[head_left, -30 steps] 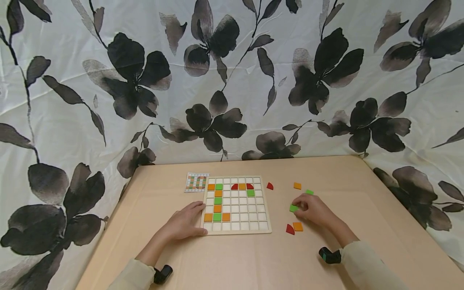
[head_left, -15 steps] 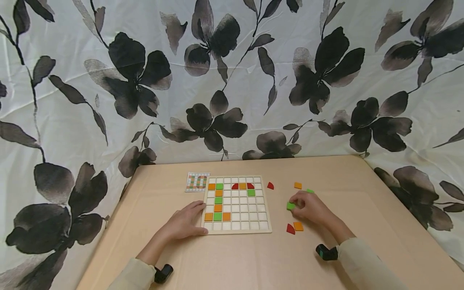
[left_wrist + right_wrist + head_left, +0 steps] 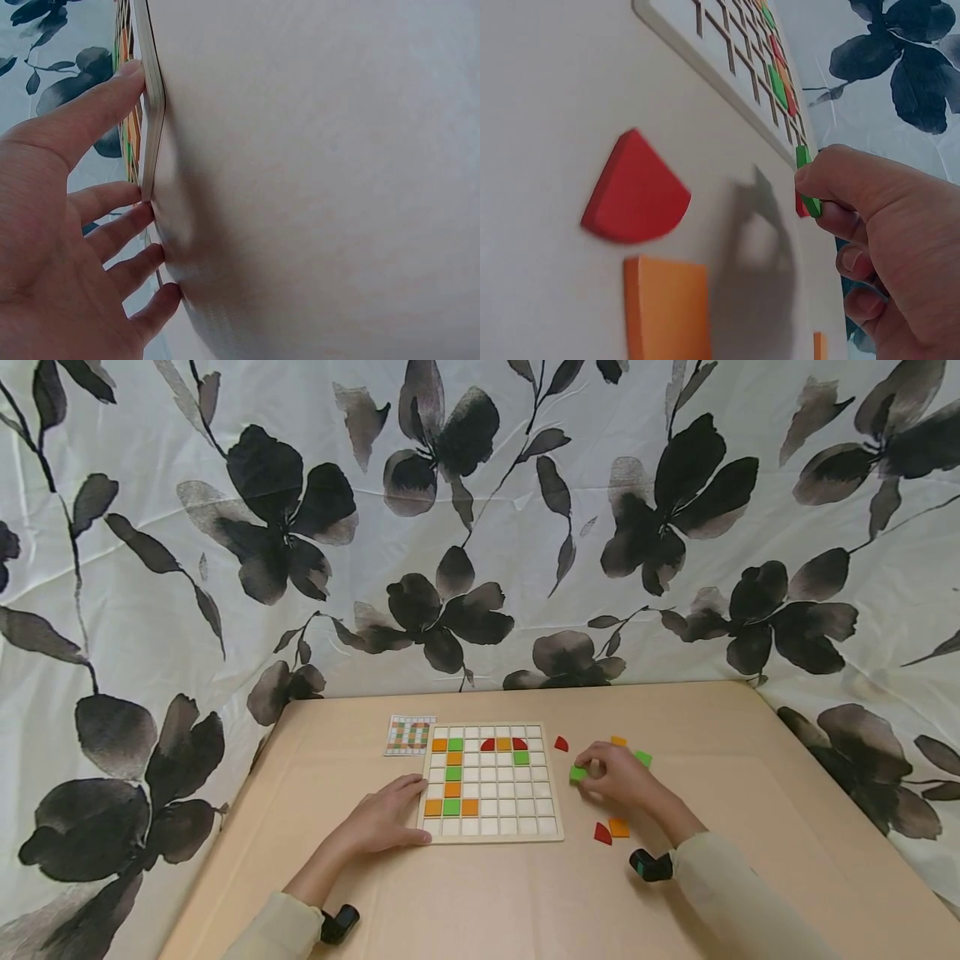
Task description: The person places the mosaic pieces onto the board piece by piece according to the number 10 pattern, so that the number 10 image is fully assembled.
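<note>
The white grid board (image 3: 495, 839) lies on the table with orange, green and red pieces in some of its cells. At its left edge rests the left hand (image 3: 378, 818), thumb and fingertips touching the rim; in the left wrist view this hand (image 3: 82, 195) has its fingers spread along the board's side (image 3: 154, 97). Right of the board, the right hand (image 3: 618, 775) pinches a green square (image 3: 577, 774). The right wrist view shows the green square (image 3: 807, 180) between thumb and index finger of the right hand (image 3: 900, 225), held above the table.
A small patterned card (image 3: 408, 736) lies behind the board's left corner. Loose pieces lie to the right: a red one (image 3: 562, 743), a green one (image 3: 643, 758), an orange square (image 3: 619, 827) beside another red piece (image 3: 603, 833), and a partly hidden orange one (image 3: 618, 740).
The right hand has moved left toward the board, carrying the green square with it. More of the loose green piece shows behind the hand. The left hand has stayed at the board's edge.
</note>
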`<control>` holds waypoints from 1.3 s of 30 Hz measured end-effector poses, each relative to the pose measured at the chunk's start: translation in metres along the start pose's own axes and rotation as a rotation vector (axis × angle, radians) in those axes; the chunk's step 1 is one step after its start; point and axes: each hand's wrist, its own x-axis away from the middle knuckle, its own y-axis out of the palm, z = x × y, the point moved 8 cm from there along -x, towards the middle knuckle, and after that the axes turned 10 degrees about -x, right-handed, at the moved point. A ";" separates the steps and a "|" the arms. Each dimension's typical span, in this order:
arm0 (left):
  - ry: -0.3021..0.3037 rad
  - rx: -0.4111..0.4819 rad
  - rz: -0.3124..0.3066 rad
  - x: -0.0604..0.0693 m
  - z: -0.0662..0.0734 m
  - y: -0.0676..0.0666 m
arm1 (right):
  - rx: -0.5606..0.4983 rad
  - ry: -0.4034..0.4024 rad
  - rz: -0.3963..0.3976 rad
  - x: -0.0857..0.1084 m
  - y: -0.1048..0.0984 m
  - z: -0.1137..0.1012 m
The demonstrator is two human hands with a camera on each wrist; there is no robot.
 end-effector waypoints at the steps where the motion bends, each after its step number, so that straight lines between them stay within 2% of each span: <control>1: -0.001 0.002 0.000 0.000 0.000 0.000 | -0.009 0.005 -0.004 -0.002 0.002 -0.001; 13: 0.000 0.006 -0.001 -0.001 -0.003 0.002 | -0.029 -0.076 -0.038 -0.030 0.026 -0.027; 21: 0.005 0.002 0.001 -0.001 -0.002 0.002 | -0.028 -0.048 -0.039 -0.045 0.041 -0.045; 33: 0.016 -0.015 0.005 -0.002 0.000 0.002 | 0.025 -0.156 -0.047 -0.065 0.067 -0.067; 39: 0.025 -0.032 0.009 -0.003 0.000 0.001 | 0.021 -0.134 -0.063 -0.071 0.079 -0.073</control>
